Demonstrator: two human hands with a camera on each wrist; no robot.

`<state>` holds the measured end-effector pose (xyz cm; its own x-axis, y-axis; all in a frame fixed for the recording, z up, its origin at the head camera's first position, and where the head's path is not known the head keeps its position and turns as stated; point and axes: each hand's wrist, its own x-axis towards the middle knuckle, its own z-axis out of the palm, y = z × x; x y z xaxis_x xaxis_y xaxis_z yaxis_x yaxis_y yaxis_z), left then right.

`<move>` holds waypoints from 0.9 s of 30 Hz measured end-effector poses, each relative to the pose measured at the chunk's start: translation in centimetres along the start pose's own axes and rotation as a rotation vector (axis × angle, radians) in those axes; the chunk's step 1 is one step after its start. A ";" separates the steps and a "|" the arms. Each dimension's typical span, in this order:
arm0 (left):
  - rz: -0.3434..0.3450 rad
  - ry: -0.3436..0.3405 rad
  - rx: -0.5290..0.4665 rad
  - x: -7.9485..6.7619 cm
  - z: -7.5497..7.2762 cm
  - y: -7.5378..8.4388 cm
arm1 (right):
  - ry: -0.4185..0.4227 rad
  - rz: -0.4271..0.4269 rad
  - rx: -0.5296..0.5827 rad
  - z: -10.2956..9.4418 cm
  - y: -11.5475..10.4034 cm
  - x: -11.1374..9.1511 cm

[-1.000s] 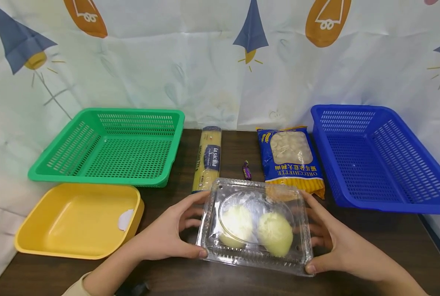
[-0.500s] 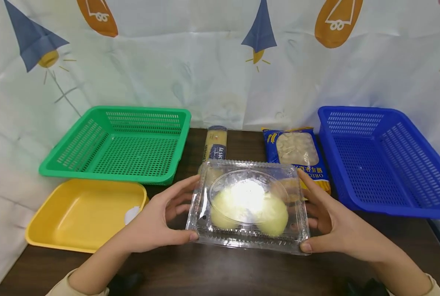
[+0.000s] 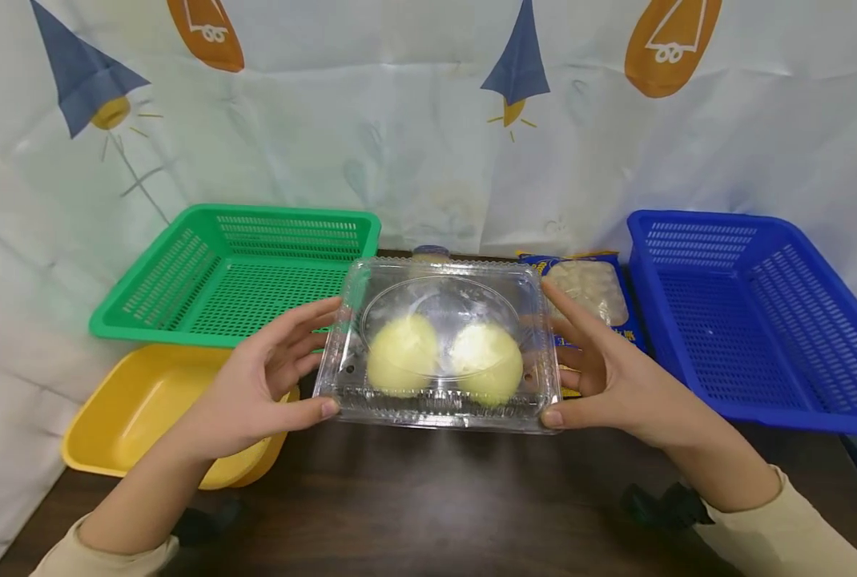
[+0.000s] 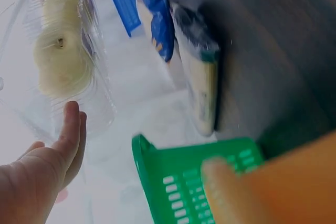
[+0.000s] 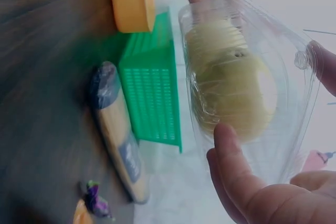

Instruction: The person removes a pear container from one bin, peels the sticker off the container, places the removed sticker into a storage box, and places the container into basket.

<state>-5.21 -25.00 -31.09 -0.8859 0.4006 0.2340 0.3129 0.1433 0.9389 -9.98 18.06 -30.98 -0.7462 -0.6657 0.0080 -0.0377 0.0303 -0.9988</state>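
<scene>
A clear plastic clamshell box (image 3: 439,272) is held up above the table between both hands, its lid closed. Inside lie two pale yellow-green round fruits (image 3: 402,357), and a stem dimple shows on one fruit (image 5: 239,53) in the right wrist view. My left hand (image 3: 251,385) grips the box's left side, thumb at the near lower corner and fingers behind. At the opposite side my right hand (image 3: 609,381) grips it likewise, its fingertips partly seen through the plastic. The box hides most of a spaghetti pack (image 4: 202,77), which lies on the table.
A green basket (image 3: 104,320) stands at the back left, a yellow basin (image 3: 82,449) in front of it. At the right is a blue basket (image 3: 782,413), beside a blue orecchiette bag (image 3: 594,292). A purple-wrapped candy (image 5: 97,200) lies near the spaghetti.
Both hands have raised the clamshell box and brought it a little left, tilting its lid more upright toward the camera. It now covers most of the spaghetti pack. The head view has shifted slightly.
</scene>
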 end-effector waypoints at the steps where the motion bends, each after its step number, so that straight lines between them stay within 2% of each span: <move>1: 0.007 0.005 -0.004 0.0 -0.3 0.0 | 0.005 0.004 -0.006 0.1 -0.1 0.4; 6: 0.047 0.014 -0.025 0.1 -2.0 0.0 | 0.016 -0.002 -0.017 0.5 -0.2 2.6; 13: 0.044 0.035 -0.053 0.4 -4.0 0.3 | 0.024 -0.008 -0.016 1.2 -0.6 5.4; 19: 0.097 0.036 -0.068 0.5 -5.5 0.3 | 0.032 -0.013 -0.036 1.7 -1.0 7.3; 27: 0.052 0.116 -0.035 0.3 -7.9 0.4 | 0.022 -0.034 -0.038 2.8 -1.2 10.4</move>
<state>-8.05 -31.99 -28.66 -0.9029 0.2992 0.3086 0.3493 0.0924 0.9324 -15.83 9.02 -29.81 -0.7583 -0.6505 0.0432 -0.0881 0.0366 -0.9954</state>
